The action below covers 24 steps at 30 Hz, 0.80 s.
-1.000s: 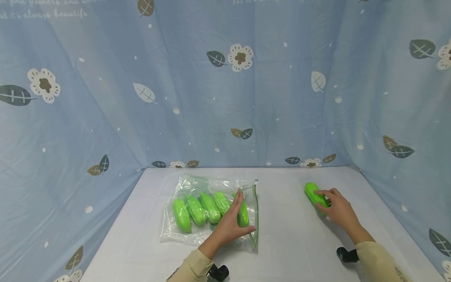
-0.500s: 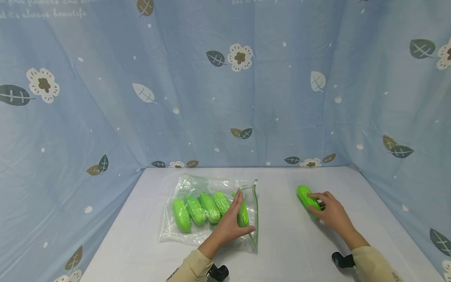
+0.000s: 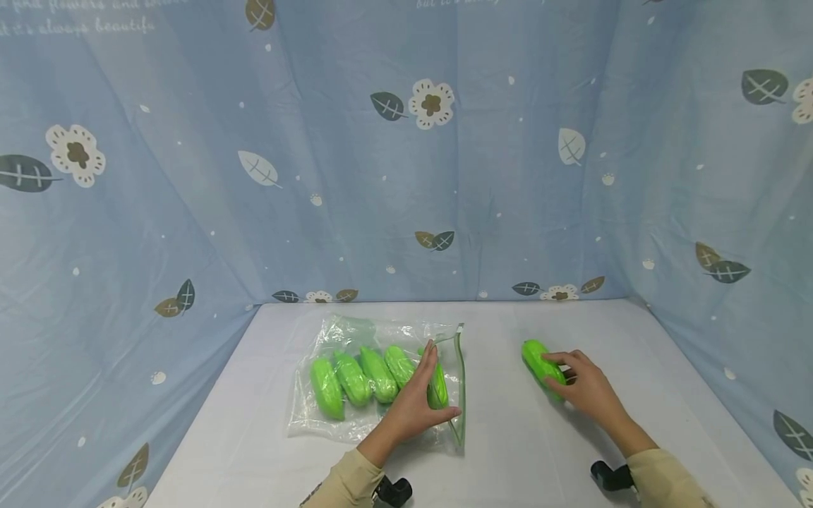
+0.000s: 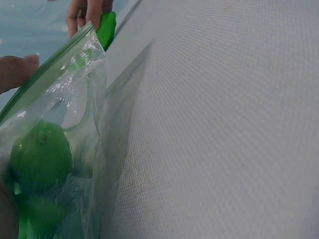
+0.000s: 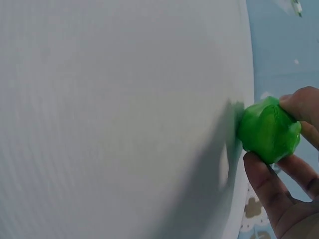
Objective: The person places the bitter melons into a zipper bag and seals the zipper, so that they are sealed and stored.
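Observation:
A clear zip bag [image 3: 354, 329] with a green-edged mouth lies on the left half of the table, its mouth facing right. Several light green cucumbers [image 3: 327, 389] lie side by side inside it. My left hand [image 3: 411, 408] is at the bag's mouth, fingers straight and thumb spread, propping it apart; it partly covers the rightmost cucumber. In the left wrist view the thumb [image 4: 19, 72] touches the green zip strip. Off to the right, my right hand [image 3: 587, 389] grips another cucumber [image 3: 535, 357] between thumb and fingers. Its end [image 5: 268, 130] faces the right wrist camera, with a shadow below.
A white cloth covers the table [image 3: 502, 437]. Behind and at both sides hangs a blue curtain [image 3: 508, 212] printed with leaves and flowers. Black camera mounts [image 3: 395, 492] sit at both wrists.
My right hand has moved left and slightly nearer with the cucumber, closer to the bag. The left hand and the bag have stayed where they were.

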### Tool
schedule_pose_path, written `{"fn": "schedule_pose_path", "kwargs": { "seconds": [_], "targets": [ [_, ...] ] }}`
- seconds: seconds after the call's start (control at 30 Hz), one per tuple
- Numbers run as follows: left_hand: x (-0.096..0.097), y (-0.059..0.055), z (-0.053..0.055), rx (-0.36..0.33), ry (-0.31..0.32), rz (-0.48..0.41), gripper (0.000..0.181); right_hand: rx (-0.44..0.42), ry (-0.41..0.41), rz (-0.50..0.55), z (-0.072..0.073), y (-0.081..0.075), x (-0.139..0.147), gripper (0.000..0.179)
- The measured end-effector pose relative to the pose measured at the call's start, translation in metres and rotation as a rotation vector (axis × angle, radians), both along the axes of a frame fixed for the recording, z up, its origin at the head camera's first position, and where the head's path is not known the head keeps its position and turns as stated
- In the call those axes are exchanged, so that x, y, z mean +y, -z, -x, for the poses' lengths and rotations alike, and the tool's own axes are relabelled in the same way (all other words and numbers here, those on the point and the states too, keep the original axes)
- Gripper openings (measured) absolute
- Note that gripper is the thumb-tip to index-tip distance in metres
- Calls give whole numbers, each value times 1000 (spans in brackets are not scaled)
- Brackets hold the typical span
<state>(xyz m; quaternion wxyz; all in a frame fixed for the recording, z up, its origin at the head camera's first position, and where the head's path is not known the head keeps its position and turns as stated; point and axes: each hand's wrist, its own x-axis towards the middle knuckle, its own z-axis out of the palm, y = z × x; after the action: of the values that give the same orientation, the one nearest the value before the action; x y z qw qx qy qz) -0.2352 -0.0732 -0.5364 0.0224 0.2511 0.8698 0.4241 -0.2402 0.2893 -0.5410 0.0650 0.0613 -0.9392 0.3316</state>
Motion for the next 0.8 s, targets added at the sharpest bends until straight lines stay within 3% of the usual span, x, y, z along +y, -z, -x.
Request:
{"fn": "schedule_pose_path", "kwargs": {
  "seconds": [0.8],
  "targets": [
    [0,2,1,1,-1,9,117,15,-54,66,-12,2,-33,44]
  ]
}}
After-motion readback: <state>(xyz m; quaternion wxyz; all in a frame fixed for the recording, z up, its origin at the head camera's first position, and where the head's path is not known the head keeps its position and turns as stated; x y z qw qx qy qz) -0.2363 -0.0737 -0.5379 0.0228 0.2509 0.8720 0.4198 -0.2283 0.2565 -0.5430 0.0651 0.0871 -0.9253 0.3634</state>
